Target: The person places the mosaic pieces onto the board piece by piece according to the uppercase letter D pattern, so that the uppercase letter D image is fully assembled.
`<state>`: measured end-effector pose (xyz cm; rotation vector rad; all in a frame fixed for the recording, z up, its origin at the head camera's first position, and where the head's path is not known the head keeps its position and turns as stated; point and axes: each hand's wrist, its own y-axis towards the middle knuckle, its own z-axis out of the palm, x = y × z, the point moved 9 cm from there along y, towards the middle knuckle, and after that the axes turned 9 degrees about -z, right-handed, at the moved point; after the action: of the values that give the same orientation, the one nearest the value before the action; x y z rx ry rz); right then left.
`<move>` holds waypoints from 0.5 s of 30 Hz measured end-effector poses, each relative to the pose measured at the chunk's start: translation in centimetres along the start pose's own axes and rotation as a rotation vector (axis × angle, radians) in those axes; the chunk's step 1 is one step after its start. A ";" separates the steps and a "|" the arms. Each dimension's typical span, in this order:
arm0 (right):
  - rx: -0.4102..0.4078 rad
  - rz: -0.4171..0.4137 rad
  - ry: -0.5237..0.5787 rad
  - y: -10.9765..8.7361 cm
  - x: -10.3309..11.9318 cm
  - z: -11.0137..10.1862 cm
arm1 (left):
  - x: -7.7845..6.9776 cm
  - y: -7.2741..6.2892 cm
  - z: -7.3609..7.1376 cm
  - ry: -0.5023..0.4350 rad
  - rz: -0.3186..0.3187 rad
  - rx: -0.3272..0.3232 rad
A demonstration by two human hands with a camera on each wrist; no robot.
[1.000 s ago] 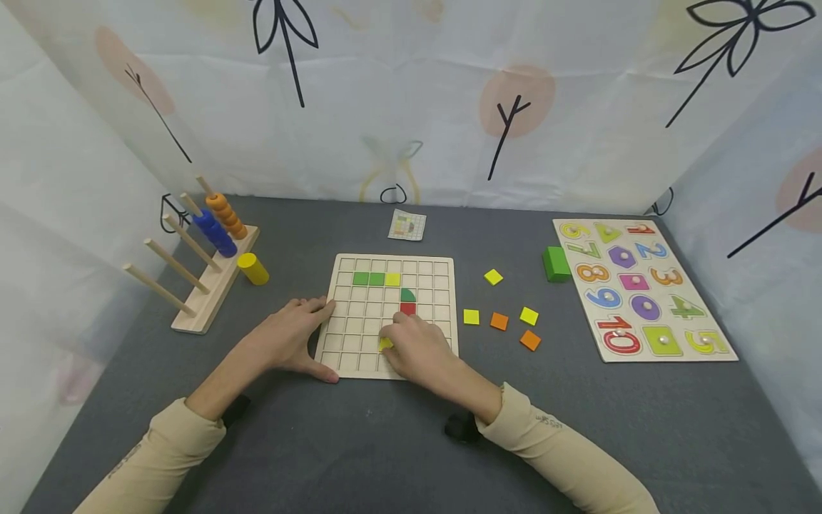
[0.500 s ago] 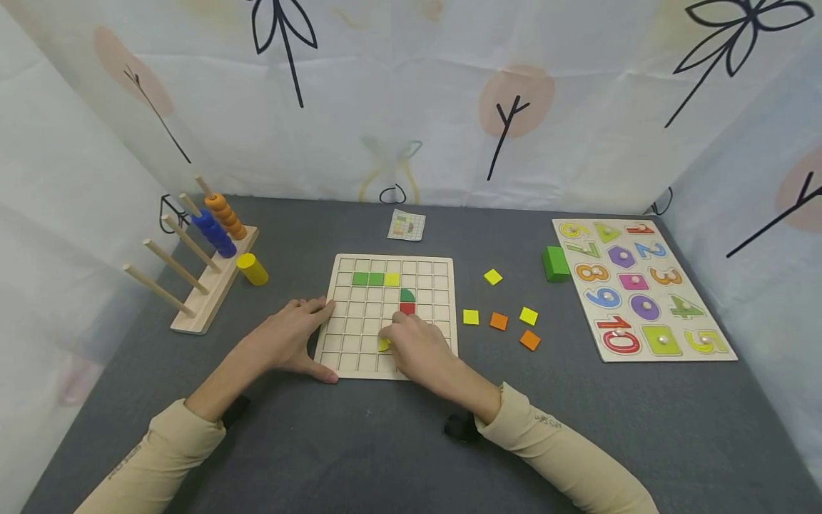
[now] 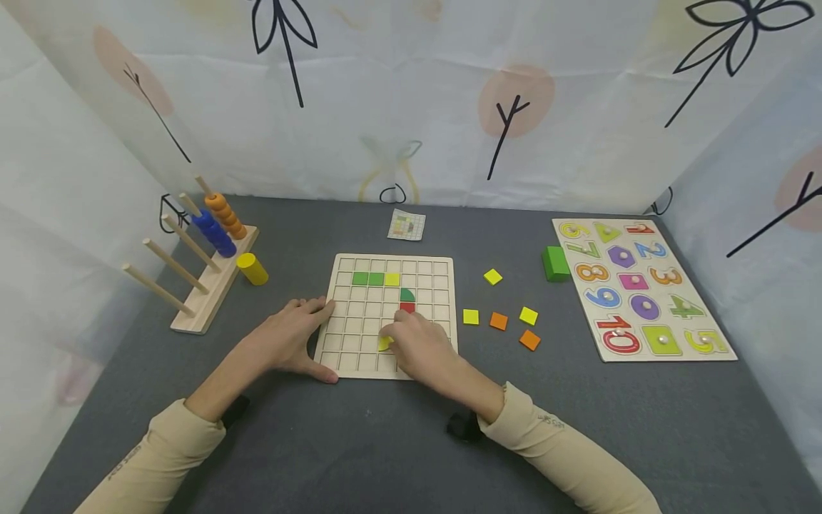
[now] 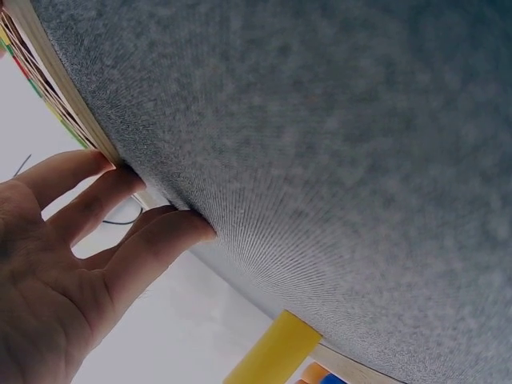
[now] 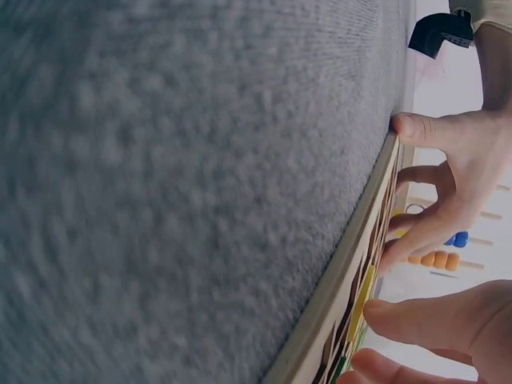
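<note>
A wooden grid board [image 3: 349, 325] lies flat on the table in the head view. My left hand [image 3: 292, 335] rests at its left edge with thumb and fingers spread, touching the rim. Over the lower right part of the board, my right hand [image 3: 420, 348] has its fingers curled and pinches a small yellow tile [image 3: 384, 344], partly hidden by the fingers. The right wrist view shows the right thumb [image 5: 400, 317] against this tile. On the board sit two green squares [image 3: 369, 279], a yellow square [image 3: 392, 280], a green quarter-round tile [image 3: 407, 295] and a red tile [image 3: 407, 307].
Loose yellow tiles [image 3: 471, 317] and orange tiles [image 3: 499, 321] lie right of the board. Beyond them are a green block [image 3: 555, 264] and a number puzzle [image 3: 606, 339]. A peg stand [image 3: 212, 289] and yellow cylinder [image 3: 253, 269] are left. A pattern card [image 3: 407, 225] lies behind.
The yellow tile has shifted and turned slightly under my right fingers, and the right hand has moved very little. My left hand stays in place at the board's edge.
</note>
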<state>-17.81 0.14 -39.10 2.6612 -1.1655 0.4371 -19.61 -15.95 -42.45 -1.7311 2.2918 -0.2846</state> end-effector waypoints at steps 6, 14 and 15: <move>-0.017 0.006 -0.016 -0.4 -0.5 -0.7 | 0.0 0.0 0.0 -0.004 -0.003 0.002; -0.055 0.029 -0.001 -1.3 -2.0 -2.0 | 0.0 -0.1 -0.1 -0.004 0.003 -0.006; -0.057 0.038 -0.004 -1.4 -2.3 -2.2 | 0.0 -0.1 -0.1 -0.005 0.003 -0.005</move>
<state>-18.61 3.30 -37.96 2.5962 -1.2131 0.3993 -19.57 -15.96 -42.36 -1.7294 2.2934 -0.2737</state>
